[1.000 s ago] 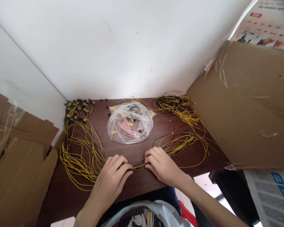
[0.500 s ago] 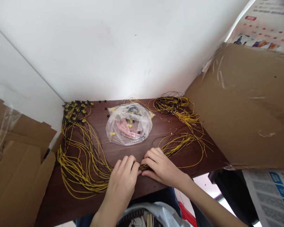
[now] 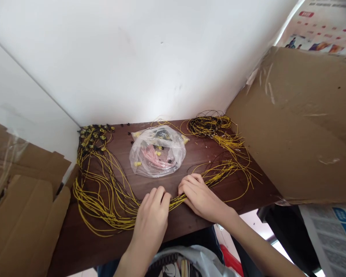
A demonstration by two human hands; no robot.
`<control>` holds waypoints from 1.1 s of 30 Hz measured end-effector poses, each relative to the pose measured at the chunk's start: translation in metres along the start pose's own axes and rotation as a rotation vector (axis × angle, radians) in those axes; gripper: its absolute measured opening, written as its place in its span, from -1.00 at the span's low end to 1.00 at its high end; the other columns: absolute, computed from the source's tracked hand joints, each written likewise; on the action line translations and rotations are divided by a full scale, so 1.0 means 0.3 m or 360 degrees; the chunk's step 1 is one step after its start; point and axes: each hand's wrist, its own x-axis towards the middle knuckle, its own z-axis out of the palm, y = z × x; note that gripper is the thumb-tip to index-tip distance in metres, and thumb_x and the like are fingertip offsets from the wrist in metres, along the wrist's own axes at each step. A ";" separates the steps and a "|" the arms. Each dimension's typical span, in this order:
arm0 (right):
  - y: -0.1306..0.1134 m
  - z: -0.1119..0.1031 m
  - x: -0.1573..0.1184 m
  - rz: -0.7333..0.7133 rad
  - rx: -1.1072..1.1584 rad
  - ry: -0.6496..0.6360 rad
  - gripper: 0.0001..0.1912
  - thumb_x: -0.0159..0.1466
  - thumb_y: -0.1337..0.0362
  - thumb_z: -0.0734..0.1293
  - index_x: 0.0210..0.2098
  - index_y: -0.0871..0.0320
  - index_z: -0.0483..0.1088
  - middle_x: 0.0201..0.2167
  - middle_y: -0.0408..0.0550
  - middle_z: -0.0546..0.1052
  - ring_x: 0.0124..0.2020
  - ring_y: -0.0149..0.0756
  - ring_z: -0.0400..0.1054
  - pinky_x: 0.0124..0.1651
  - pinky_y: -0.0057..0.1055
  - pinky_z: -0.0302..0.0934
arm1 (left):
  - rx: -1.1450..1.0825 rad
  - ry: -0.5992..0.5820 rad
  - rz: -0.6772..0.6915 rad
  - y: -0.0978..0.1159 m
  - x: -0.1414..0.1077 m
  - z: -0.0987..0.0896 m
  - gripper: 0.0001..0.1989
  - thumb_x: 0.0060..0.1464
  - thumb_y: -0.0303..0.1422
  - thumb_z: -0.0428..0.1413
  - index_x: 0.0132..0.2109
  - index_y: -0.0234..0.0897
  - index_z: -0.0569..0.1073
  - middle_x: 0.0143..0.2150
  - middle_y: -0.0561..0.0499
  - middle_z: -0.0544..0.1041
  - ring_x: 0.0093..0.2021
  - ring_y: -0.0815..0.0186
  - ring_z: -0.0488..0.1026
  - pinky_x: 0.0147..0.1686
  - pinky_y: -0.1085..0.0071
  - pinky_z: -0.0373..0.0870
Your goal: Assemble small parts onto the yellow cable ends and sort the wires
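Observation:
A bundle of yellow and black wires (image 3: 177, 201) runs across the front of the brown tabletop. My left hand (image 3: 153, 213) is closed around it, left of centre. A short way to the right, my right hand (image 3: 196, 194) also grips the bundle, its fingertips partly hidden behind the knuckles. Left of my hands the wires (image 3: 103, 215) curve back to a cluster of small yellow and black connectors (image 3: 93, 134). On the right, loose wire ends (image 3: 229, 173) fan out over the table.
A clear plastic bag (image 3: 158, 152) with yellow, black and pink items lies mid-table. Another wire coil (image 3: 207, 125) sits at the back right. Cardboard stands left (image 3: 25, 215) and right (image 3: 300, 130), a white wall (image 3: 150, 69) behind. Below the front edge is an open bag (image 3: 196, 256).
My right hand has slid a little to the right and away from my left, so a stretch of bundle now shows between them. The view has shifted slightly.

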 end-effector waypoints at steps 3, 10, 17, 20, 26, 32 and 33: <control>0.003 -0.009 0.004 -0.0031 0.0024 0.0023 -0.92 0.27 0.45 0.15 -0.29 0.18 0.23 -0.36 -0.07 0.42 -0.21 -0.29 0.20 -0.04 -0.28 0.03 | -0.0020 -0.0001 0.0001 0.003 0.007 -0.003 -0.71 -0.02 -0.69 -0.13 -0.26 -0.30 0.35 -0.31 -0.05 0.39 -0.29 0.18 0.34 -0.32 0.26 0.29; 0.014 -0.021 0.000 -0.0009 0.0071 -0.0074 -0.81 0.26 0.26 0.26 -0.16 0.20 0.25 -0.27 -0.03 0.44 -0.20 -0.24 0.23 -0.08 -0.27 0.09 | -0.0220 -0.0019 -0.0134 -0.008 0.017 -0.027 -0.69 0.00 -0.69 -0.21 -0.22 -0.26 0.28 -0.35 -0.02 0.42 -0.33 0.23 0.38 -0.31 0.30 0.30; 0.024 -0.027 0.001 0.0110 0.0180 -0.0039 -0.83 0.26 0.39 0.21 -0.14 0.19 0.24 -0.23 0.01 0.44 -0.20 -0.25 0.25 -0.09 -0.28 0.11 | -0.0387 -0.0157 -0.0152 -0.020 0.029 -0.041 -0.70 0.04 -0.64 -0.12 -0.11 -0.25 0.27 -0.22 -0.03 0.45 -0.21 0.23 0.41 -0.21 0.31 0.33; 0.023 -0.032 -0.001 0.0144 0.0195 -0.0083 -0.74 0.17 0.47 0.24 -0.14 0.20 0.23 -0.24 0.00 0.42 -0.19 -0.24 0.23 -0.12 -0.30 0.10 | -0.0337 -0.0203 -0.0095 -0.015 0.029 -0.042 -0.85 0.11 -0.46 0.00 -0.13 -0.25 0.32 -0.20 -0.02 0.43 -0.17 0.21 0.38 -0.17 0.27 0.33; 0.021 -0.033 -0.009 0.0155 0.0191 -0.0119 -0.69 0.11 0.56 0.22 -0.16 0.20 0.23 -0.25 -0.02 0.41 -0.19 -0.25 0.21 -0.11 -0.33 0.07 | -0.0064 -0.0319 -0.0038 0.013 0.034 -0.045 -0.91 0.13 -0.43 0.00 -0.24 -0.29 0.40 -0.20 -0.05 0.40 -0.17 0.17 0.36 -0.18 0.22 0.36; 0.025 -0.042 -0.018 0.0065 0.0156 -0.0154 -0.77 0.24 0.21 0.27 -0.16 0.19 0.27 -0.28 -0.02 0.41 -0.21 -0.26 0.20 -0.13 -0.32 0.06 | 0.0157 -0.0437 -0.0064 0.062 0.039 -0.051 -0.71 0.02 -0.69 -0.12 -0.21 -0.36 0.40 -0.22 -0.10 0.42 -0.17 0.15 0.38 -0.20 0.22 0.40; 0.025 -0.044 -0.019 0.0035 0.0120 -0.0169 -0.78 0.25 0.18 0.26 -0.18 0.19 0.29 -0.29 -0.02 0.40 -0.21 -0.26 0.20 -0.14 -0.32 0.05 | 0.0185 -0.0458 -0.0071 0.070 0.041 -0.052 -0.69 0.01 -0.70 -0.13 -0.20 -0.37 0.40 -0.22 -0.11 0.43 -0.17 0.14 0.38 -0.20 0.21 0.40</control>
